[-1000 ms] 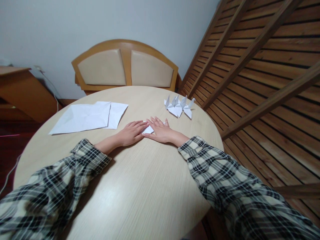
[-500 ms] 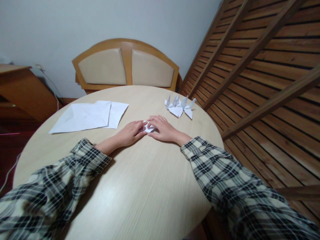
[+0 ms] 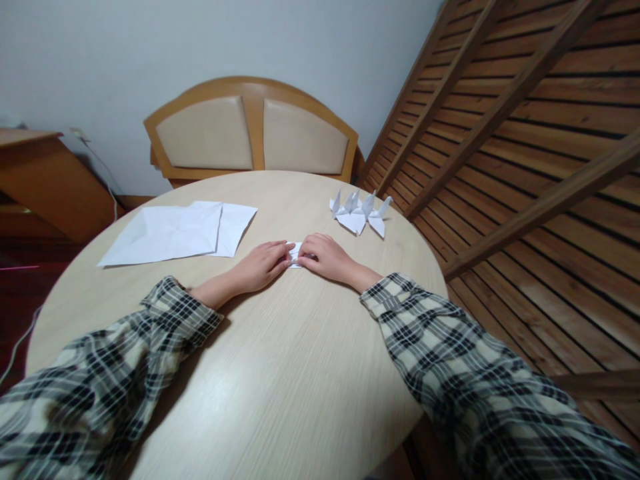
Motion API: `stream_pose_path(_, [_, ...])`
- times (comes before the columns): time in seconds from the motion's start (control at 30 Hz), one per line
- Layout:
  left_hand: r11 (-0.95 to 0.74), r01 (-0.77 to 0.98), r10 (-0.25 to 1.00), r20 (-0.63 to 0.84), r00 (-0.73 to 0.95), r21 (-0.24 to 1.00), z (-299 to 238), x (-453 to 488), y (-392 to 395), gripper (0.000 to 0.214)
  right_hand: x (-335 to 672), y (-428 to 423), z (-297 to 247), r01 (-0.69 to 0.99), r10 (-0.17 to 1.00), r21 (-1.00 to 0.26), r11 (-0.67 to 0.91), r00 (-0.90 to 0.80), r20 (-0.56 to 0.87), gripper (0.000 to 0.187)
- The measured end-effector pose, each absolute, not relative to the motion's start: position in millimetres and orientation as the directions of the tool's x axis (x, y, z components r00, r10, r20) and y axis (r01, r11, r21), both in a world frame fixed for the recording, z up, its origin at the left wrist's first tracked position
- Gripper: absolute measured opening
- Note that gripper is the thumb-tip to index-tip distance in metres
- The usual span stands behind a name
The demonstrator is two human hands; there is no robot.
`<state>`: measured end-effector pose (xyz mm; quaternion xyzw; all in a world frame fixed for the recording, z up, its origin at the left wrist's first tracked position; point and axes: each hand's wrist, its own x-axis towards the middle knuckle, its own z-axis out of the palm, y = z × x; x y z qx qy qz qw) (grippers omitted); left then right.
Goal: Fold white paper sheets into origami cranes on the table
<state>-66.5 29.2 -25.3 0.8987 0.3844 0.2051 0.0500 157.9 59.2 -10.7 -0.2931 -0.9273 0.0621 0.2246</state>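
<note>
A small piece of folded white paper lies on the round table, mostly covered by fingers. From the left, my left hand grips its edge between thumb and fingers. My right hand is closed at the paper's right side, its thumb and fingertips pinching it. The paper's exact shape is hidden beneath both hands. Beyond my right hand stand several white origami cranes, set close together with wings and necks upright.
Creased white paper sheets overlap on the table's left. A chair-like wooden backrest with cream panels stands behind the far edge. On the right leans a slatted wooden screen. A brown desk is at far left.
The fingers of my right hand have drawn in, from spread over the paper to a pinch at its right side. My left hand stays in place.
</note>
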Motion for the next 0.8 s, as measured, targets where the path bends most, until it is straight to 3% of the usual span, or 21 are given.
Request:
stream_pose_path(0.17, [-0.704,0.664,0.707,0.341,0.62,0.252,-25.2,-65.2,29.1,0.032,156.9,58.8,-12.8,0.563,0.608,-0.237,0.792,-0.686,0.4,0.019])
stream_pose_path(0.33, [-0.691,0.669,0.72,0.342,0.604,0.274,-23.2,-64.2,26.8,0.028,157.5,58.7,-12.1,0.56,0.636,-0.303,0.771,-0.653,0.411,0.015])
stream_pose_path(0.5, [-0.694,0.671,0.717,0.345,0.606,0.263,-25.6,-65.9,27.0,0.035,157.5,59.2,-11.1,0.556,0.646,-0.329,0.763,-0.645,0.408,0.012])
stream_pose_path(0.8, [-0.691,0.682,0.719,0.329,0.613,0.24,-28.2,-66.5,29.3,0.035,158.5,63.9,-14.9,0.549,0.643,-0.335,0.765,-0.665,0.38,0.015])
